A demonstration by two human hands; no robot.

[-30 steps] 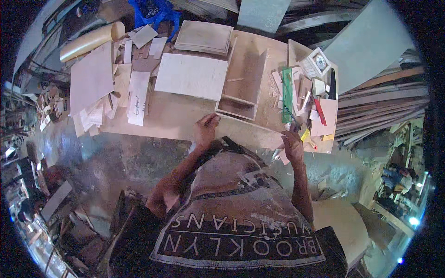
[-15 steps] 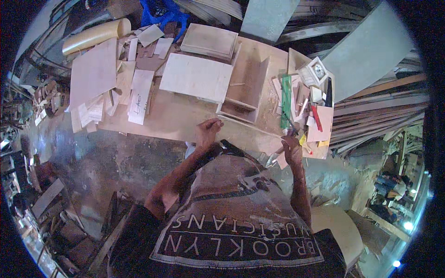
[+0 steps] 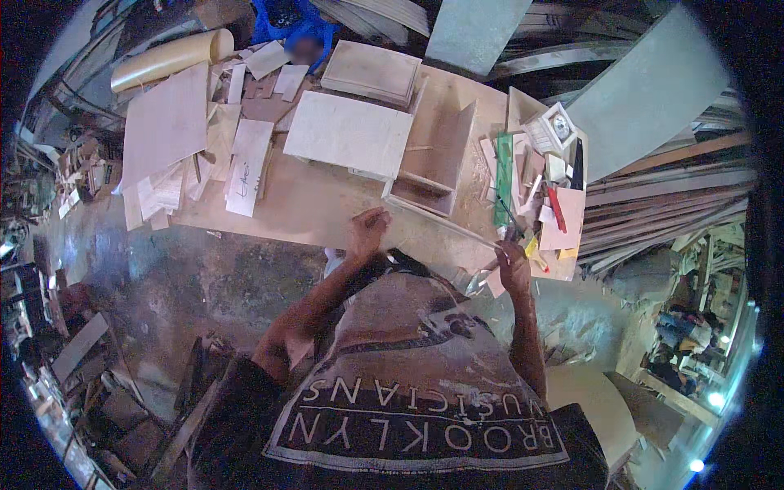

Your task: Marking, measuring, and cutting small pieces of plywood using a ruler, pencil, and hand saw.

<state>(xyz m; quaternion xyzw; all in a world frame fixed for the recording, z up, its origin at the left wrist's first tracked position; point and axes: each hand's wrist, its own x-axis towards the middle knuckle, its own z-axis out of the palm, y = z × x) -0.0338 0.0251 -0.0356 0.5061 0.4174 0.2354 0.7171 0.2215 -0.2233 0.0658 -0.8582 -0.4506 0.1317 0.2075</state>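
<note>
My left hand is curled closed just below the left end of a thin wooden strip; what, if anything, its fingers hold is unclear. My right hand grips the strip's right end. Behind the strip lies an open wooden box with a divider, beside a pale panel and stacked boards. Right of the box are a green transparent strip, a red-handled tool, a yellow item and a small white square piece with a round centre among offcuts.
The workbench carries loose boards and a cream roll. A blue bag lies behind it. Leaning sheets and long planks crowd the back and right; scrap wood covers the floor at lower left.
The bench appears shifted slightly rightward in the view. My left hand has moved slightly down from the strip's left end; my right hand stays at the right end.
</note>
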